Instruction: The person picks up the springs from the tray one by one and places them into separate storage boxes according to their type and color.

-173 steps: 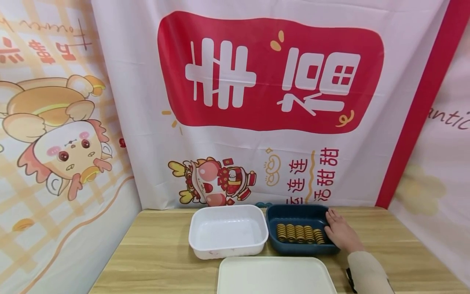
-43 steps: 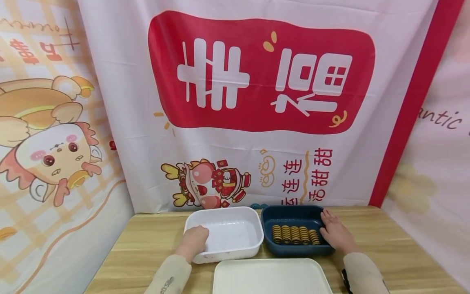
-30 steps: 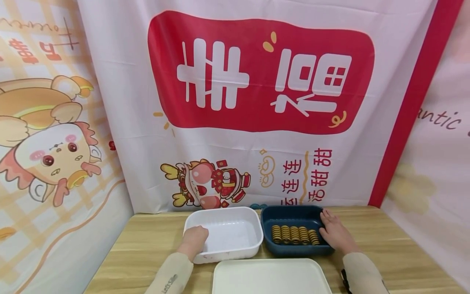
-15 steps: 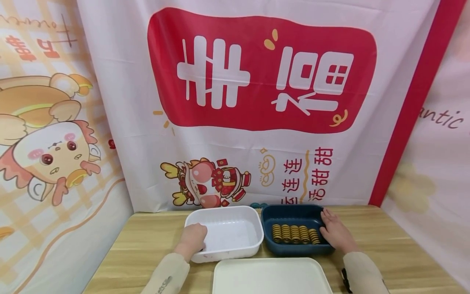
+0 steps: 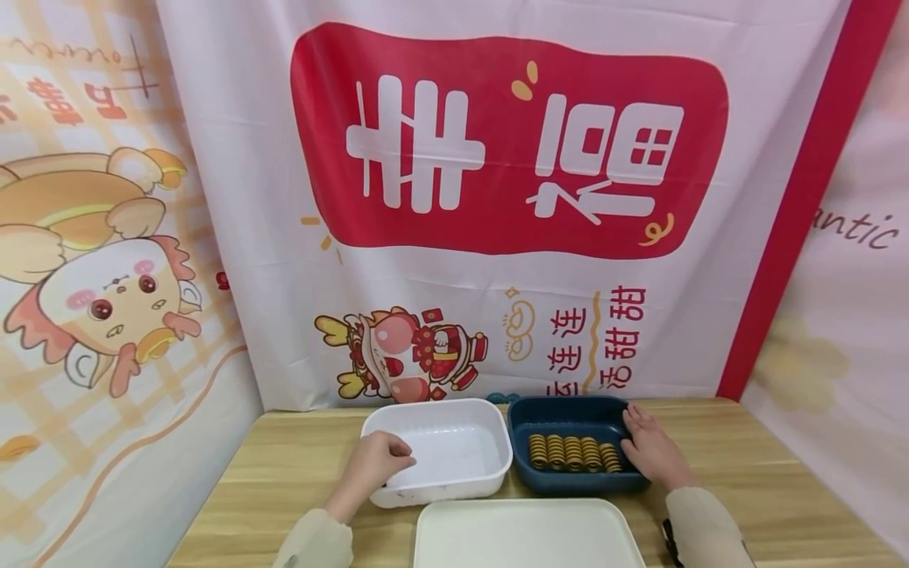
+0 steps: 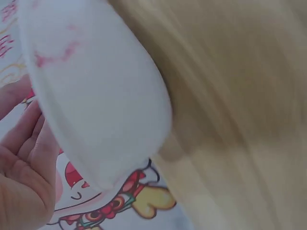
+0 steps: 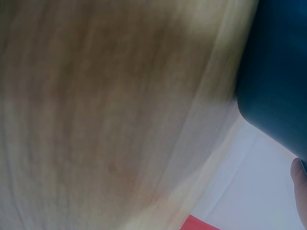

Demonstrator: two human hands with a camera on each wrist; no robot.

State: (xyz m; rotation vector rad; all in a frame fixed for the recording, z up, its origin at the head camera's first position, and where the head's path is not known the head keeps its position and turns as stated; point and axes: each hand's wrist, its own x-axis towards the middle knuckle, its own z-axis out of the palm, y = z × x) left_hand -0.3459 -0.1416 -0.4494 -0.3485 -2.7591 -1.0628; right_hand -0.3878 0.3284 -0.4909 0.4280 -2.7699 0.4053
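Observation:
In the head view, my left hand [image 5: 379, 459] hangs over the left side of a white plastic basin [image 5: 439, 487]. Its fingers bend loosely with the thumb near them. Nothing shows between them, and in the left wrist view the left hand [image 6: 26, 177] appears beyond the basin's wall [image 6: 100, 96]. My right hand [image 5: 653, 447] rests on the right rim of a dark blue basin [image 5: 568, 483], fingers laid over the edge. Only a fingertip [image 7: 300, 175] peeks past that basin in the right wrist view. Several gold-and-dark ridged, coil-like pieces [image 5: 574, 454] lie in a row in the blue basin.
A cream tray [image 5: 525, 536] lies in front of both basins, cut off by the lower frame edge. The basins stand side by side on a wood-grain table [image 5: 284, 450]. Printed cloth [image 5: 497, 276] hangs behind the table and at both sides.
My left hand came into view and reached into the white basin. In the last half second it has risen slightly and its thumb and fingers show. The right hand stays on the blue basin's rim.

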